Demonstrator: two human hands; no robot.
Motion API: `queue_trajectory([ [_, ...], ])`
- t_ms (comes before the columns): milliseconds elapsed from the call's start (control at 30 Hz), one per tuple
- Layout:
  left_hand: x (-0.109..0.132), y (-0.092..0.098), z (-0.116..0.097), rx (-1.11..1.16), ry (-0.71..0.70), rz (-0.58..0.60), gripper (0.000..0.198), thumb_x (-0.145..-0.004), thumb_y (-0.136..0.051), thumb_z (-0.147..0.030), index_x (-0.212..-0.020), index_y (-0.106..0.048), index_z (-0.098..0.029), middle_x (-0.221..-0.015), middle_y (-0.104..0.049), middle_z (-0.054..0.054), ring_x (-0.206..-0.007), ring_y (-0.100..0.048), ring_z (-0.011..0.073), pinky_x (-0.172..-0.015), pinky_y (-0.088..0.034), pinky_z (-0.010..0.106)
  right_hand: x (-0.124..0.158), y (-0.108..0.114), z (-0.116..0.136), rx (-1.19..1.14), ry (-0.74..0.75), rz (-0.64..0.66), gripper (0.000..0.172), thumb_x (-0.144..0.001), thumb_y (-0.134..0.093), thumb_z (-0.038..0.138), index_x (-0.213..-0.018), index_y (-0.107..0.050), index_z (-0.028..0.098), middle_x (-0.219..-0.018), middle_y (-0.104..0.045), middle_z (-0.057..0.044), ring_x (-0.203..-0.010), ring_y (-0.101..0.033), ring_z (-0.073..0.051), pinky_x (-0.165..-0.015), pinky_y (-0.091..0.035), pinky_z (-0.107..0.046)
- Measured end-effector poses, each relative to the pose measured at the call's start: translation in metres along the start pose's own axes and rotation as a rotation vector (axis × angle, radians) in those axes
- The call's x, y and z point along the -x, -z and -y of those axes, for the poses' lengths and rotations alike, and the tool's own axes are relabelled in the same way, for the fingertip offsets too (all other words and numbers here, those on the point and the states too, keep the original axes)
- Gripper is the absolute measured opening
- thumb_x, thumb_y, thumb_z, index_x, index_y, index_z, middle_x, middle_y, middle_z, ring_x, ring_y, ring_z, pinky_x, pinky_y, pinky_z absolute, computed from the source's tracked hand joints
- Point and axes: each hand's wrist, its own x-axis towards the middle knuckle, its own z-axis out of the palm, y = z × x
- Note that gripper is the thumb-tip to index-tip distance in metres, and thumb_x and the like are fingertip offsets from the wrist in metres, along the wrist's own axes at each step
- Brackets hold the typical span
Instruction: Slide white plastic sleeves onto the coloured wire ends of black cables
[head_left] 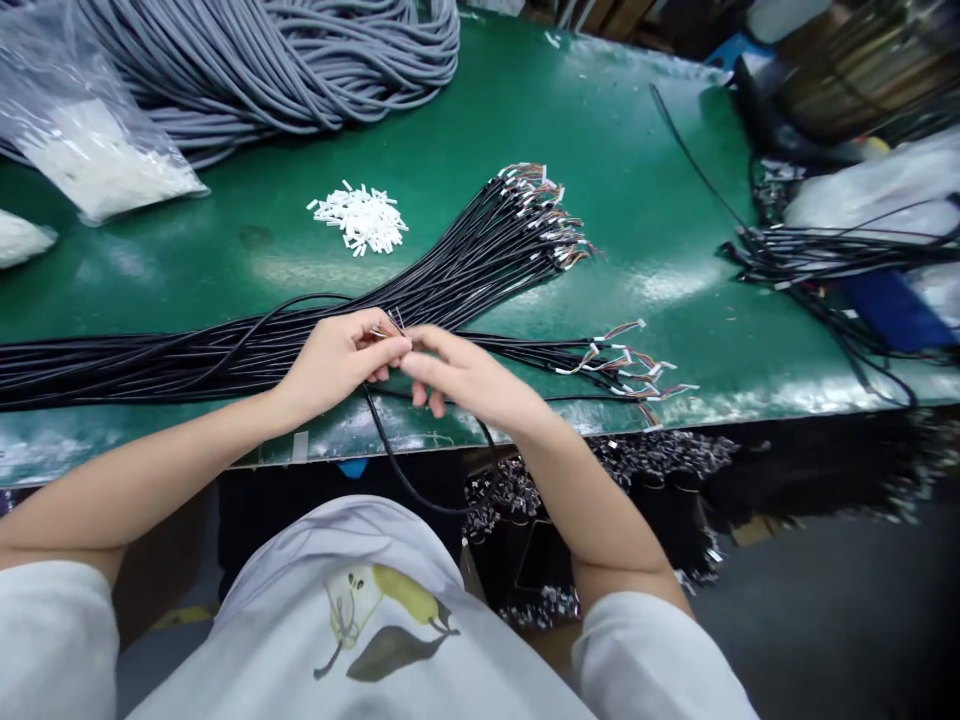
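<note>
My left hand (334, 362) is closed in a pinch on the end of a black cable (384, 440), where thin coloured wires (386, 328) stick up between thumb and fingers. The cable hangs in a loop over the table's front edge. Against the left fingertips, my right hand (476, 380) has its thumb and forefinger closed together; what they hold, if anything, is hidden. Beneath and behind both hands lies a bundle of black cables (457, 245), its bared wire ends fanned out to the right. A second group of cable ends with white connectors (649, 370) lies nearer the front edge.
Small white tubes (364, 220) form a loose pile on the green table (600, 130). At the back left are coiled grey cable (300, 70) and a clear bag (105, 160) of white pieces. More black cables (832, 250) lie at right. Metal-ended parts (660, 455) sit below the edge.
</note>
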Motion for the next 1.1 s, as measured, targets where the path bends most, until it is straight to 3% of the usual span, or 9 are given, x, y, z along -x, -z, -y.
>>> queue_trajectory([
  [133, -0.013, 0.010, -0.012, 0.070, 0.000, -0.050, 0.025, -0.085, -0.074, -0.037, -0.082, -0.065, -0.014, -0.070, -0.068, 0.002, -0.057, -0.061, 0.0089, -0.056, -0.050, 0.019, -0.031, 0.010, 0.014, -0.187, 0.072, -0.115, 0.028, -0.095, -0.067, 0.045, -0.103, -0.064, 0.019, -0.062, -0.038, 0.008, -0.047, -0.033, -0.004, -0.039, -0.021, -0.016],
  [200, -0.019, 0.015, -0.013, 0.086, -0.004, -0.083, 0.026, -0.085, -0.074, -0.039, -0.083, -0.065, -0.014, -0.073, -0.069, 0.002, -0.060, -0.062, 0.0094, -0.059, -0.052, 0.020, -0.040, 0.005, 0.010, -0.302, 0.110, -0.147, 0.029, -0.093, -0.068, 0.047, -0.097, -0.065, 0.019, -0.061, -0.027, 0.009, -0.046, -0.024, -0.004, -0.040, -0.016, -0.016],
  [267, -0.024, 0.020, -0.010, 0.051, -0.019, -0.110, 0.026, -0.086, -0.073, -0.039, -0.085, -0.064, -0.015, -0.073, -0.068, 0.002, -0.060, -0.061, 0.0095, -0.059, -0.052, 0.021, -0.044, -0.002, -0.003, -0.414, 0.116, -0.176, 0.031, -0.090, -0.069, 0.049, -0.096, -0.065, 0.020, -0.064, -0.025, 0.009, -0.047, -0.021, -0.004, -0.040, -0.014, -0.017],
  [433, -0.031, 0.027, 0.008, -0.027, 0.034, -0.108, 0.022, -0.086, -0.071, -0.035, -0.095, -0.065, -0.015, -0.076, -0.068, 0.001, -0.060, -0.061, 0.0095, -0.059, -0.052, 0.021, -0.044, -0.014, -0.039, -0.567, 0.048, -0.190, 0.039, -0.090, -0.063, 0.054, -0.084, -0.067, 0.016, -0.069, -0.040, 0.006, -0.050, -0.034, -0.004, -0.044, -0.031, -0.019],
  [633, -0.036, 0.021, 0.009, -0.112, 0.076, -0.050, 0.027, -0.078, -0.077, -0.038, -0.090, -0.066, -0.017, -0.078, -0.067, 0.000, -0.062, -0.058, 0.0100, -0.059, -0.049, 0.022, -0.042, -0.007, -0.046, -0.356, 0.066, -0.165, 0.019, -0.090, -0.066, 0.036, -0.086, -0.069, 0.018, -0.062, -0.050, 0.007, -0.057, -0.052, -0.008, -0.061, -0.048, -0.022],
  [767, -0.037, 0.017, 0.010, -0.214, 0.054, -0.086, 0.022, -0.080, -0.074, -0.037, -0.083, -0.065, -0.017, -0.073, -0.064, -0.001, -0.060, -0.053, 0.0090, -0.056, -0.043, 0.021, -0.041, -0.009, -0.046, -0.312, 0.042, -0.185, 0.015, -0.087, -0.071, 0.033, -0.087, -0.068, 0.019, -0.070, -0.052, 0.006, -0.059, -0.058, -0.008, -0.062, -0.053, -0.023],
  [900, -0.035, 0.017, 0.012, -0.273, 0.020, -0.092, 0.017, -0.082, -0.069, -0.034, -0.081, -0.063, -0.018, -0.073, -0.063, -0.001, -0.060, -0.052, 0.0093, -0.055, -0.042, 0.021, -0.042, -0.010, -0.045, -0.442, 0.017, -0.148, 0.027, -0.083, -0.078, 0.040, -0.090, -0.064, 0.018, -0.070, -0.053, 0.008, -0.054, -0.059, -0.007, -0.057, -0.055, -0.022],
  [1100, -0.031, 0.019, 0.013, -0.244, 0.001, -0.127, 0.019, -0.080, -0.071, -0.033, -0.075, -0.061, -0.018, -0.068, -0.061, -0.002, -0.055, -0.050, 0.0089, -0.051, -0.041, 0.021, -0.042, -0.003, -0.043, -0.550, 0.065, -0.188, 0.028, -0.094, -0.066, 0.045, -0.093, -0.063, 0.017, -0.061, -0.055, 0.007, -0.053, -0.055, -0.006, -0.054, -0.054, -0.018],
])
